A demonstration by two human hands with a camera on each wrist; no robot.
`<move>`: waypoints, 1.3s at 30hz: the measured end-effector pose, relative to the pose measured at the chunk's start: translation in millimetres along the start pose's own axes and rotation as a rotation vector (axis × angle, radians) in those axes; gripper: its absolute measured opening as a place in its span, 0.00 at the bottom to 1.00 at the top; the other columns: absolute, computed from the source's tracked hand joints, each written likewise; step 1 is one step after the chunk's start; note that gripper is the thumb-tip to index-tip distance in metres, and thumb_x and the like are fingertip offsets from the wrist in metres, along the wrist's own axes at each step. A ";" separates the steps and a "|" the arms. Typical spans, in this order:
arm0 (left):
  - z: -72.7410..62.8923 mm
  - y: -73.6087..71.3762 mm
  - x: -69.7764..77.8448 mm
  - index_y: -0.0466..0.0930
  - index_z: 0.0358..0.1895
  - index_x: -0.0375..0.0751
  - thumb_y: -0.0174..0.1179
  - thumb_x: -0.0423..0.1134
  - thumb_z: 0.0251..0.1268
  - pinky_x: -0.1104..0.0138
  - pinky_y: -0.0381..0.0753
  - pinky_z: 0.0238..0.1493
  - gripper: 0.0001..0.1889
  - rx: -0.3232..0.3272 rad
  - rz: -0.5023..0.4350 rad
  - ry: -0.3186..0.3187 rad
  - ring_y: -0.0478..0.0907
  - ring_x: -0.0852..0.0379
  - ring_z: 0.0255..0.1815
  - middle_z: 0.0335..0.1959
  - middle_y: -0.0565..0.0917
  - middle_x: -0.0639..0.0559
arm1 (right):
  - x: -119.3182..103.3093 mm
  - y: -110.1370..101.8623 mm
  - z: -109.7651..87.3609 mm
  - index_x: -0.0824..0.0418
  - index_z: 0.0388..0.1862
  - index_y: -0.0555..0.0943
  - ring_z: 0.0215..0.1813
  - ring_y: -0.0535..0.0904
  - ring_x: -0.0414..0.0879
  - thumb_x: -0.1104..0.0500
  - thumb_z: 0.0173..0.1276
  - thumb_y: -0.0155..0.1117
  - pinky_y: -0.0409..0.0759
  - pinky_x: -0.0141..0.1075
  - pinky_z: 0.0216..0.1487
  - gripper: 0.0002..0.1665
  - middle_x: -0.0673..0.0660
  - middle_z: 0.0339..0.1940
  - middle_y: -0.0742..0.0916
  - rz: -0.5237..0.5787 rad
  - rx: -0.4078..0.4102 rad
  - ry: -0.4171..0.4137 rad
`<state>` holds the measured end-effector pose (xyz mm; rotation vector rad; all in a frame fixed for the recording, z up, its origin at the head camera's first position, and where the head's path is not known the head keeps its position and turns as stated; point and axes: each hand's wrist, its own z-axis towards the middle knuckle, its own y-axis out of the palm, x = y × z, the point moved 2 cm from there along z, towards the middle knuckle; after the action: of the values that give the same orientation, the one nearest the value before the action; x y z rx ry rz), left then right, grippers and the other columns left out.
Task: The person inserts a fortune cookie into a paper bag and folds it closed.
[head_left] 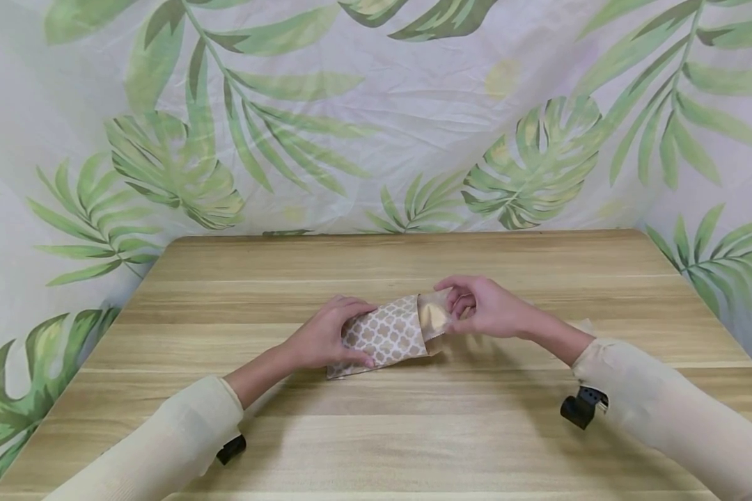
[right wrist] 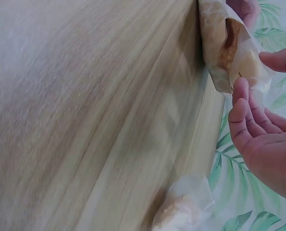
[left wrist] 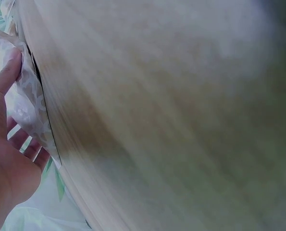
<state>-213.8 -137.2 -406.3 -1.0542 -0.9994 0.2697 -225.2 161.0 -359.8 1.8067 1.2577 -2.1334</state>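
Gripping by thumb and fingers of the left hand [head_left: 327, 332] a flat tan paper bag printed with a white lattice [head_left: 388, 332], turned mouth to the right and covered at its left end by that grip. Pinching between thumb and fingers of the right hand [head_left: 494, 309] a clear plastic packet with pale yellow contents [head_left: 435, 317], partly inside the mouth, partly sticking out. Showing brown within the mouth; cannot tell whether lining or filling. Placed at about the middle of the light wood-grain counter [head_left: 382, 445]; cannot tell whether touching it. Lying farther right on the counter, a second clear packet with pale contents [right wrist: 181, 209], mostly hidden behind the right forearm from the head view. Hidden in part on both near sides by loose cream sleeves [head_left: 670, 403], with small black devices [head_left: 578, 410] poking from under the cuffs. Backed beyond the far edge by a creased white cloth printed with green leaves [head_left: 426, 118].
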 end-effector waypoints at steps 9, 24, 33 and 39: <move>-0.1 -1.2 1.9 0.76 0.70 0.35 0.86 0.52 0.41 0.48 0.74 0.69 0.49 0.006 -0.008 0.002 0.73 0.45 0.66 0.67 0.79 0.43 | 0.9 3.9 2.2 0.79 0.68 0.68 0.40 0.82 0.47 0.76 0.54 0.74 0.82 0.33 0.39 0.41 0.60 0.41 0.83 -0.019 -0.060 -0.035; 0.6 -0.9 2.9 0.76 0.70 0.36 0.85 0.52 0.41 0.47 0.73 0.70 0.49 0.003 -0.005 0.010 0.73 0.44 0.67 0.67 0.79 0.42 | 1.2 14.2 5.9 0.76 0.64 0.69 0.36 0.82 0.47 0.75 0.51 0.78 0.84 0.36 0.41 0.41 0.59 0.40 0.84 0.000 -0.035 -0.025; 1.2 0.3 1.6 0.76 0.70 0.37 0.85 0.53 0.40 0.47 0.73 0.70 0.49 0.005 -0.007 0.004 0.73 0.44 0.67 0.66 0.79 0.42 | -0.2 19.0 11.3 0.76 0.64 0.73 0.35 0.82 0.46 0.72 0.50 0.82 0.84 0.35 0.41 0.42 0.60 0.40 0.86 0.013 -0.016 -0.021; 1.9 0.7 0.2 0.76 0.70 0.37 0.85 0.53 0.41 0.48 0.73 0.70 0.49 0.005 -0.007 0.010 0.73 0.44 0.67 0.67 0.79 0.42 | 1.2 21.3 14.1 0.78 0.65 0.72 0.35 0.81 0.45 0.74 0.50 0.79 0.83 0.34 0.39 0.42 0.59 0.40 0.86 0.012 -0.026 -0.015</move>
<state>-215.0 -135.7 -406.5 -1.0462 -0.9934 0.2609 -225.2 138.8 -372.4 1.7804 1.2623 -2.1107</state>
